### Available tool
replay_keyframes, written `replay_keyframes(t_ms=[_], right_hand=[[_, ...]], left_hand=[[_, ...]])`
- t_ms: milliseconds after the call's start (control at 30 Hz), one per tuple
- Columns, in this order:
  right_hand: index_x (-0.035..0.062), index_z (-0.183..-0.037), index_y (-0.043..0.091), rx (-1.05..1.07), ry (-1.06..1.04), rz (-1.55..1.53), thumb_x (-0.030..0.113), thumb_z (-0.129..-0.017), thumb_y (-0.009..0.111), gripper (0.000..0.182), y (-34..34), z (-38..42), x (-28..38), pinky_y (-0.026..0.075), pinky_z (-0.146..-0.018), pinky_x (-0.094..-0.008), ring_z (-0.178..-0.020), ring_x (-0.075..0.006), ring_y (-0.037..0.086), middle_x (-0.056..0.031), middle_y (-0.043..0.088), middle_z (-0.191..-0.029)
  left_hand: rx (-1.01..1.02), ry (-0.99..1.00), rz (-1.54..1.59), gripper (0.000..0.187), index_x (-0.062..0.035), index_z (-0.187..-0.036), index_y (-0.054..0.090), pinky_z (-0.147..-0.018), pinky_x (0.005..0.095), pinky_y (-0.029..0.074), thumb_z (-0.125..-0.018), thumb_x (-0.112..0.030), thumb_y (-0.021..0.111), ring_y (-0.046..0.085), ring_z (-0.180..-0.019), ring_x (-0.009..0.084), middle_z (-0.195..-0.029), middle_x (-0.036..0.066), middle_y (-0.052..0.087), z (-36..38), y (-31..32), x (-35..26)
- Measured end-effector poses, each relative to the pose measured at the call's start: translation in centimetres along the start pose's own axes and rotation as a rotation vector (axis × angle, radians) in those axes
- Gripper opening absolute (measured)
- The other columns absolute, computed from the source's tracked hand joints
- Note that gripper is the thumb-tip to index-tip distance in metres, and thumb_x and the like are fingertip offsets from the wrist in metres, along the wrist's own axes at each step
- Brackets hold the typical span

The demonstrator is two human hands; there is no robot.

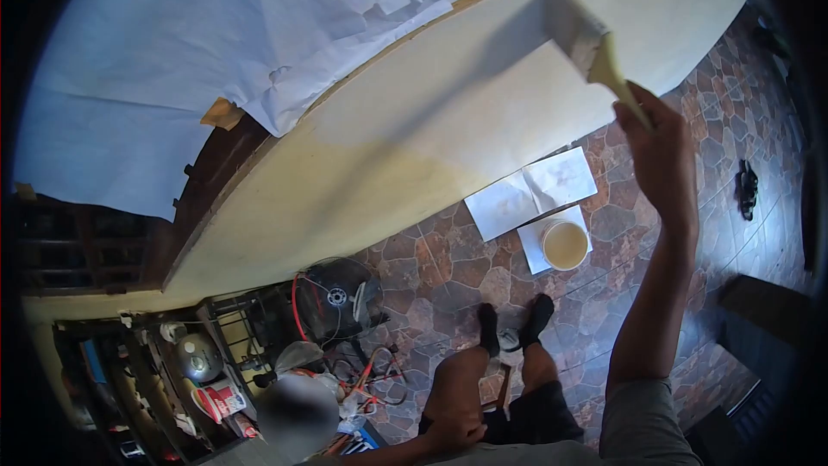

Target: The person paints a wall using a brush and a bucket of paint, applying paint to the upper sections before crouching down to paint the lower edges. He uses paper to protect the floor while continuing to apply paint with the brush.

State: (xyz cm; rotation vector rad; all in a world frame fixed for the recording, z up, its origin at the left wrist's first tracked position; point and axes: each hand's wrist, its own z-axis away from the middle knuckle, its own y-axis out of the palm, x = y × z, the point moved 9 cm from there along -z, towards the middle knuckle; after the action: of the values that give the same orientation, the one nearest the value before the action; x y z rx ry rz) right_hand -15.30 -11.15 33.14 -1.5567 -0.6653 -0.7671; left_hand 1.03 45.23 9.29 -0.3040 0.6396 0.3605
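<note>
My right hand (657, 142) grips the pale yellow handle of a wide paintbrush (608, 65). The brush's bristles rest against the upper right part of a wall (483, 103), which is whitish there and yellower to the lower left. My left hand (457, 427) lies by my thigh with its fingers curled in; I see nothing in it. On the floor below the wall stands a tub of cream-coloured paint (565, 245), set on a white sheet (529, 246). Another creased white sheet (530, 192) lies between the tub and the wall.
White paper (336, 26) covers the window area above the wall. A black fan-like machine (336, 298), cords and a cluttered shelf (164, 388) stand at lower left. Dark sandals (747, 190) lie on the stone-patterned floor (448, 250) at right. Dark furniture (768, 319) stands at lower right.
</note>
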Motion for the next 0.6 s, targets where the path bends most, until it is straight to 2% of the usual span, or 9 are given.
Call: replay_keyframes(t_ms=[33, 67, 133, 200, 300, 367, 433, 533, 600], right_hand=[[0.0052, -0.125, 0.066, -0.125, -0.035, 0.030, 0.021, -0.094, 0.062, 0.035, -0.6, 0.1, -0.6, 0.052, -0.072, -0.0401, -0.078, -0.0309, 0.071, -0.0226, 0.071, -0.091], [0.0057, -0.125, 0.065, -0.198, -0.030, 0.034, 0.020, -0.095, 0.061, 0.034, -0.6, 0.4, -0.5, 0.052, -0.071, -0.0411, -0.078, -0.0342, 0.070, -0.0240, 0.070, -0.090], [0.0065, -0.123, 0.064, -0.295, -0.017, -0.049, 0.018, -0.095, 0.058, 0.031, 1.0, 1.0, -0.2, 0.052, -0.066, -0.0443, -0.075, -0.0409, 0.068, -0.0265, 0.067, -0.084], [0.0045, -0.122, 0.065, -0.204, -0.025, -0.103, 0.016, -0.094, 0.064, 0.031, 5.3, 2.0, 1.3, 0.052, -0.063, -0.0447, -0.073, -0.0409, 0.069, -0.0278, 0.066, -0.080], [-0.0002, -0.132, 0.055, -0.160, -0.114, -0.038, 0.012, -0.093, 0.061, 0.041, 11.0, 7.2, 6.2, 0.051, -0.056, -0.0480, -0.065, -0.0394, 0.063, -0.0198, 0.062, -0.077], [-0.0044, -0.136, 0.047, 0.148, -0.165, -0.016, 0.010, -0.091, 0.058, 0.049, 14.7, 11.6, 9.1, 0.050, -0.050, -0.0470, -0.058, -0.0352, 0.062, -0.0175, 0.061, -0.082], [-0.0062, -0.137, 0.046, 0.338, -0.247, -0.155, 0.006, -0.086, 0.058, 0.054, 17.1, 15.1, 11.0, 0.050, -0.048, -0.0474, -0.053, -0.0355, 0.061, -0.0183, 0.060, -0.083], [-0.0076, -0.137, 0.043, 0.430, -0.275, -0.260, 0.005, -0.085, 0.059, 0.056, 18.6, 16.5, 10.1, 0.053, -0.053, -0.0475, -0.060, -0.0385, 0.065, -0.0217, 0.060, -0.086], [-0.0020, -0.132, 0.053, 0.402, -0.235, -0.521, 0.015, -0.094, 0.058, 0.042, 18.0, 15.4, 8.2, 0.051, -0.057, -0.0474, -0.062, -0.0384, 0.065, -0.0213, 0.062, -0.078]], left_hand=[[-0.346, 0.071, -0.062, 0.041, -0.0070, -0.108, 0.068, -0.087, 0.0477, 0.050, -0.094, -0.045, 0.060, 0.064, -0.106, 0.0351, -0.117, 0.018, 0.066, 0.6, -2.1, 1.1], [-0.329, 0.059, -0.075, 0.041, -0.0070, -0.108, 0.068, -0.087, 0.0477, 0.050, -0.094, -0.045, 0.060, 0.064, -0.106, 0.0351, -0.117, 0.018, 0.066, 0.5, -0.6, 2.5], [-0.910, -0.519, -0.301, 0.062, -0.0059, -0.130, 0.053, -0.098, 0.0473, 0.047, -0.089, -0.051, 0.065, 0.060, -0.115, 0.0428, -0.128, 0.024, 0.059, 3.5, -1.5, 8.6], [-0.577, -0.750, 0.403, 0.090, -0.0006, -0.144, 0.034, -0.108, 0.0492, 0.041, -0.083, -0.055, 0.069, 0.053, -0.124, 0.0498, -0.138, 0.032, 0.050, 1.6, 5.0, 18.3], [-0.360, -0.743, 0.231, 0.096, 0.0058, -0.145, 0.033, -0.108, 0.0502, 0.041, -0.082, -0.058, 0.068, 0.051, -0.127, 0.0501, -0.139, 0.034, 0.049, 0.8, 7.7, 25.1], [-0.154, -0.643, 0.390, 0.104, 0.0091, -0.147, 0.029, -0.111, 0.0518, 0.037, -0.082, -0.064, 0.065, 0.044, -0.133, 0.0509, -0.144, 0.036, 0.041, 0.6, 7.1, 25.5], [-0.112, -0.645, 0.341, 0.104, 0.0090, -0.147, 0.028, -0.111, 0.0512, 0.036, -0.082, -0.064, 0.065, 0.043, -0.134, 0.0500, -0.145, 0.036, 0.041, 2.1, 6.1, 26.7], [-0.041, -0.606, 0.244, 0.104, 0.0085, -0.148, 0.026, -0.113, 0.0494, 0.034, -0.083, -0.064, 0.065, 0.040, -0.137, 0.0472, -0.146, 0.035, 0.039, 2.9, 4.9, 28.0], [-0.005, -0.576, 0.186, 0.104, 0.0082, -0.148, 0.024, -0.114, 0.0482, 0.033, -0.084, -0.063, 0.064, 0.038, -0.139, 0.0453, -0.147, 0.034, 0.038, 2.4, 4.4, 28.8]])
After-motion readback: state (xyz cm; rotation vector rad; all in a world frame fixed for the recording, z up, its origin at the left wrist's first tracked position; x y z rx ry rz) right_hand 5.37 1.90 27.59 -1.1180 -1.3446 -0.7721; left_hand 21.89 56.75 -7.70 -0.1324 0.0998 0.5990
